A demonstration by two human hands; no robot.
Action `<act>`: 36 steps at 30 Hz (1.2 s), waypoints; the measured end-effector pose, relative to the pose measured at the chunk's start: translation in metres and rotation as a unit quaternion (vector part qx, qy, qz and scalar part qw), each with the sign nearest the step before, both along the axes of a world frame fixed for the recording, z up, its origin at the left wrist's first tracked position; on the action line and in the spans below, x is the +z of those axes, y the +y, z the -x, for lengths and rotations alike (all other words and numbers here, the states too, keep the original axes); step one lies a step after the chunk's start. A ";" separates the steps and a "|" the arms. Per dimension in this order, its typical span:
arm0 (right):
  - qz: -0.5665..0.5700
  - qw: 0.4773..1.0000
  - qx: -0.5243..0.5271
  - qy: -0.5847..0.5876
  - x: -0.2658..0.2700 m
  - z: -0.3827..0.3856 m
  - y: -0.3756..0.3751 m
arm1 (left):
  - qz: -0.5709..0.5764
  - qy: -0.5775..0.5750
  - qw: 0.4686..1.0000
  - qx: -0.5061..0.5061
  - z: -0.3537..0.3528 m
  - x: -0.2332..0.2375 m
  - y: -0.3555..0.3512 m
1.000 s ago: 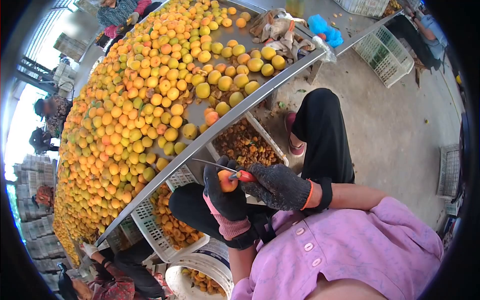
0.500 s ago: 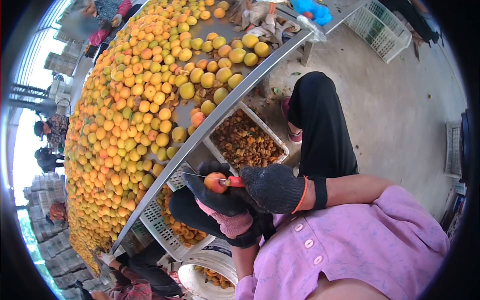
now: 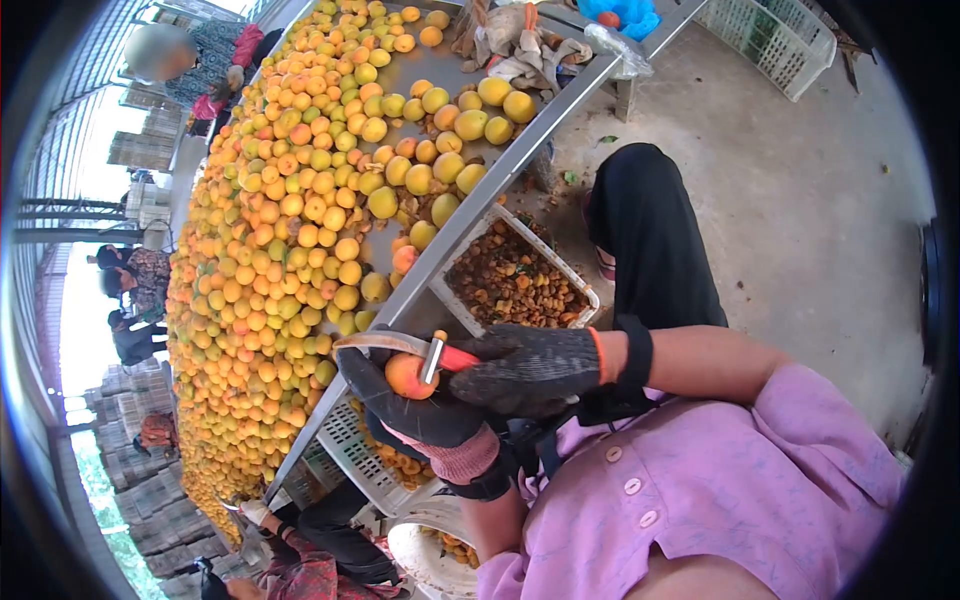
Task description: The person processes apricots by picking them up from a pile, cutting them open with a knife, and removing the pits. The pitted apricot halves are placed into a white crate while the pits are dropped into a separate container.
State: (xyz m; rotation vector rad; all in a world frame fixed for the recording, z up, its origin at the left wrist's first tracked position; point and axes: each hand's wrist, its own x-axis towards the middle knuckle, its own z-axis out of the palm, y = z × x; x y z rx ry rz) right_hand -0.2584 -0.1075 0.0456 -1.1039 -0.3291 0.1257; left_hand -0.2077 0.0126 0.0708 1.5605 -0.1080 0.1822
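Apricot and knife in my gloved hands

My left hand (image 3: 422, 412) cups the apricot (image 3: 406, 377) over my lap. My right hand (image 3: 525, 368) grips the red-handled knife (image 3: 440, 357), blade on the fruit. Beyond, a crate of pits (image 3: 548, 253) sits below the surface (image 3: 505, 185) heaped with loose apricots (image 3: 270, 260).

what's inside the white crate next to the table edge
The white crate is filled with small brown and orange bits, likely fruit pits and scraps. Its floor is covered by them.
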 end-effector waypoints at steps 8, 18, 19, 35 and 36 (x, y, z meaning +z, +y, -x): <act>0.285 0.927 -0.240 -0.036 0.020 0.028 -0.005 | 0.314 0.140 0.905 -0.252 -0.029 0.015 -0.014; 0.347 0.879 -0.328 0.008 0.015 0.044 0.008 | 0.215 0.126 0.968 -0.030 -0.004 0.021 -0.051; 0.346 0.875 -0.339 0.002 0.014 0.044 0.010 | 0.216 0.126 0.968 -0.032 -0.002 0.020 -0.051; 0.390 0.870 -0.288 -0.083 0.028 0.035 -0.003 | 0.167 0.122 0.971 -0.116 -0.002 0.030 -0.035; 0.392 0.869 -0.289 -0.087 0.025 0.028 -0.005 | 0.168 0.123 0.971 -0.117 -0.005 0.027 -0.032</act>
